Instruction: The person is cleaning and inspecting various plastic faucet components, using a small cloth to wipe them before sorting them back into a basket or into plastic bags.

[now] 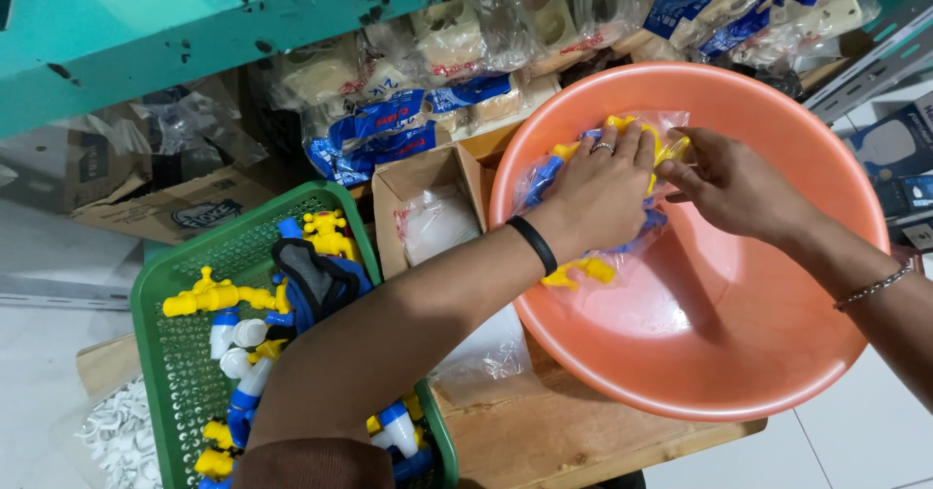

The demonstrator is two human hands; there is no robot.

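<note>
Bag: clear plastic bag of yellow and blue fittings (583,270) lies inside the orange basin (719,353).
Left hand (598,192): palm down, fingers closed over the bag.
Right hand (734,188): pinching the bag's top edge.
Hidden: bag's middle, under both hands.

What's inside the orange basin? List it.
Inside the orange basin: a clear plastic bag of yellow and blue fittings, under the left hand and right hand. Hands cover most pieces.
</note>
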